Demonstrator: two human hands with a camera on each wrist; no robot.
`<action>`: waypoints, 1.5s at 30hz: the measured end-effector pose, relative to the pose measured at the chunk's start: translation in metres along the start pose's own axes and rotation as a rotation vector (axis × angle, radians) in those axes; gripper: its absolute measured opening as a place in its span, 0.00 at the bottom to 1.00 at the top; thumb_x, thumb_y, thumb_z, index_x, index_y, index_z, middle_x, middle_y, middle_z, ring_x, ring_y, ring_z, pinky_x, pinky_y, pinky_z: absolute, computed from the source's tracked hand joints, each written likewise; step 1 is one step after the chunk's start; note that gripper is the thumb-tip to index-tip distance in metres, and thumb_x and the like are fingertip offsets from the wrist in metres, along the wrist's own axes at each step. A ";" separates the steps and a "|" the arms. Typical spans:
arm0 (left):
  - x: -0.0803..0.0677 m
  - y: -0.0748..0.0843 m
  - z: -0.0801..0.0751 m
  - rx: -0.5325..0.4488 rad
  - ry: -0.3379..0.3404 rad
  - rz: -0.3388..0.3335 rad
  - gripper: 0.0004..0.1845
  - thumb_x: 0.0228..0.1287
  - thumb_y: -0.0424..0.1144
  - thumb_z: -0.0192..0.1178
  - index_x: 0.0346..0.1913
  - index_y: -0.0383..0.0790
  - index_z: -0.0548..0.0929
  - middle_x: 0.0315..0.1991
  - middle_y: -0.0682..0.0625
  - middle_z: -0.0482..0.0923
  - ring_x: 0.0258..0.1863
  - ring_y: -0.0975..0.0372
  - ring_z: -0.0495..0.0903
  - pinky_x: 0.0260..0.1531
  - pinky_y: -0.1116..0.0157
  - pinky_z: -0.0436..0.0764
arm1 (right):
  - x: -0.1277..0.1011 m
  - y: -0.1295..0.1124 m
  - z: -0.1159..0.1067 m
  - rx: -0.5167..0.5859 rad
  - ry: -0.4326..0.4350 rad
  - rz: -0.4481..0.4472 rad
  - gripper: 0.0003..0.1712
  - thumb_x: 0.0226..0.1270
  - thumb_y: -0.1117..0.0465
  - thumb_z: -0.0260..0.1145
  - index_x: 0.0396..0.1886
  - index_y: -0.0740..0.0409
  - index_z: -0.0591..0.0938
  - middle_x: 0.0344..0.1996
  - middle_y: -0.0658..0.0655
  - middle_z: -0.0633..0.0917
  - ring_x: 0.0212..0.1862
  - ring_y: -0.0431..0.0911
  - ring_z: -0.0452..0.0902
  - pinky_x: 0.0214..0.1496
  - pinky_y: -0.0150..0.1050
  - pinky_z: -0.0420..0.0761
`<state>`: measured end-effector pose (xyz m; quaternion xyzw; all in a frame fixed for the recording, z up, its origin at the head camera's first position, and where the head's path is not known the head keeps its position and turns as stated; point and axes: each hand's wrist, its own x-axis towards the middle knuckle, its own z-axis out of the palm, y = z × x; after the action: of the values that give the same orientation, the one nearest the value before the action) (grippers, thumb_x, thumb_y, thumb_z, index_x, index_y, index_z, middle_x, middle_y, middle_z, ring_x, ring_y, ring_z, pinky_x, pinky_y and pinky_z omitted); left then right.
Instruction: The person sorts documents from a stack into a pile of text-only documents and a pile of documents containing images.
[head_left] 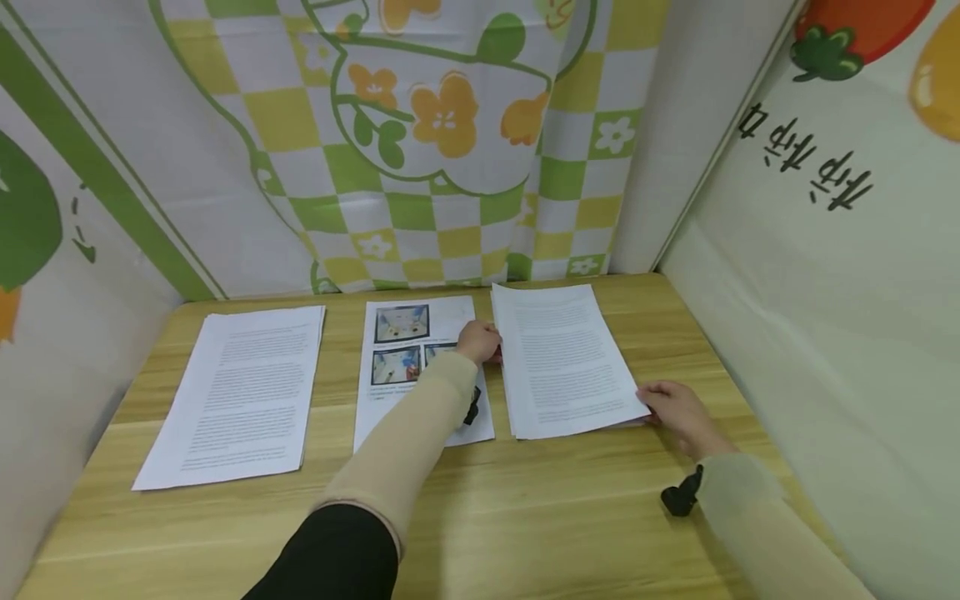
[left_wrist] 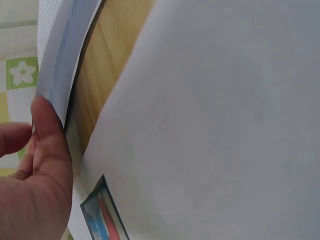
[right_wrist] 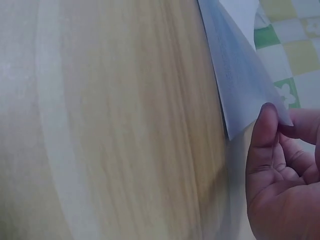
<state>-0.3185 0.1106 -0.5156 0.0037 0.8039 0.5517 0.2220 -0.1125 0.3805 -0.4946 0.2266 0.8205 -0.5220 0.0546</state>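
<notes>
A stack of printed sheets [head_left: 562, 358] lies at the right of the table, its lower right corner slightly raised. My left hand [head_left: 480, 342] holds the stack's left edge; in the left wrist view the thumb [left_wrist: 50, 120] lies against the paper. The lower right corner is pinched between thumb and fingers of my right hand [head_left: 678, 412]. A close look at that corner [right_wrist: 245, 95] comes from the right wrist view. Beneath my left forearm is a sheet with colour pictures [head_left: 382, 417], partly hidden by the arm.
Another stack of printed text pages [head_left: 247, 400] lies at the left of the wooden table [head_left: 525, 517]. A checkered, flower-patterned curtain [head_left: 442, 208] hangs behind the table. A pale printed wall [head_left: 825, 292] borders the right side.
</notes>
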 end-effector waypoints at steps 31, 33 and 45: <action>-0.012 0.004 0.002 0.490 0.104 0.235 0.14 0.70 0.30 0.55 0.23 0.37 0.75 0.26 0.45 0.75 0.26 0.56 0.70 0.25 0.65 0.69 | 0.007 0.000 -0.004 -0.113 -0.007 0.033 0.20 0.80 0.62 0.57 0.59 0.77 0.75 0.46 0.65 0.82 0.38 0.46 0.77 0.35 0.34 0.81; -0.013 0.003 0.001 0.482 0.102 0.232 0.12 0.71 0.33 0.56 0.28 0.35 0.79 0.30 0.44 0.79 0.29 0.56 0.73 0.28 0.64 0.72 | 0.009 0.002 -0.004 -0.119 -0.004 0.030 0.19 0.79 0.63 0.57 0.57 0.77 0.76 0.44 0.64 0.83 0.38 0.46 0.78 0.35 0.35 0.81; -0.033 0.008 -0.032 0.224 -0.025 0.265 0.14 0.78 0.41 0.53 0.54 0.35 0.80 0.47 0.43 0.81 0.40 0.55 0.79 0.39 0.60 0.80 | 0.011 -0.020 0.004 -0.149 0.057 -0.036 0.22 0.80 0.57 0.55 0.58 0.74 0.76 0.45 0.64 0.82 0.42 0.47 0.76 0.40 0.36 0.80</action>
<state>-0.3022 0.0772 -0.4871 0.1413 0.8499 0.4832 0.1556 -0.1313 0.3732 -0.4833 0.2217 0.8622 -0.4539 0.0387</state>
